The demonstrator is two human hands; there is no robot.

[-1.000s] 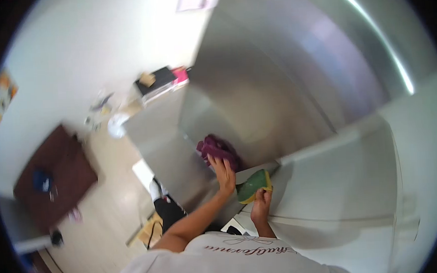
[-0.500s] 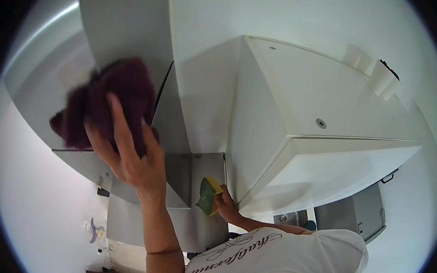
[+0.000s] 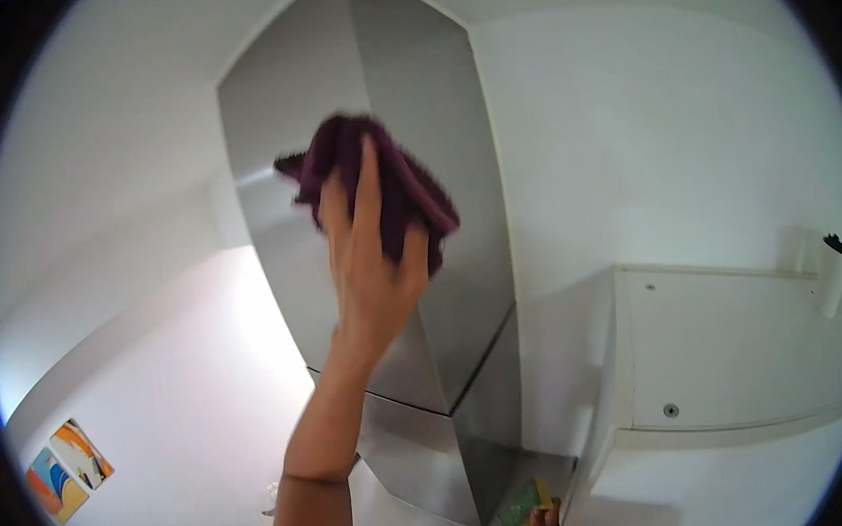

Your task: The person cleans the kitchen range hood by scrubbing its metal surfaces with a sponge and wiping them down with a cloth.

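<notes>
My left hand (image 3: pixel 374 275) is raised in the middle of the view, its fingers spread over a bunched purple cloth (image 3: pixel 388 184). It presses the cloth to the upper part of a tall metal hood (image 3: pixel 432 100). Low at the bottom edge, my right hand (image 3: pixel 546 525) grips a green and yellow sponge (image 3: pixel 524 510) beside the hood's lower end. Only part of that hand shows.
A white cabinet (image 3: pixel 730 352) stands to the right of the hood, with a white roll-shaped object (image 3: pixel 833 275) at its far end. Two colourful pictures (image 3: pixel 70 472) hang on the wall at lower left.
The view has tilted up from the lower metal surfaces to the tall hood. My left hand has moved up with the purple cloth. My right hand, still holding the sponge, now shows near the bottom edge.
</notes>
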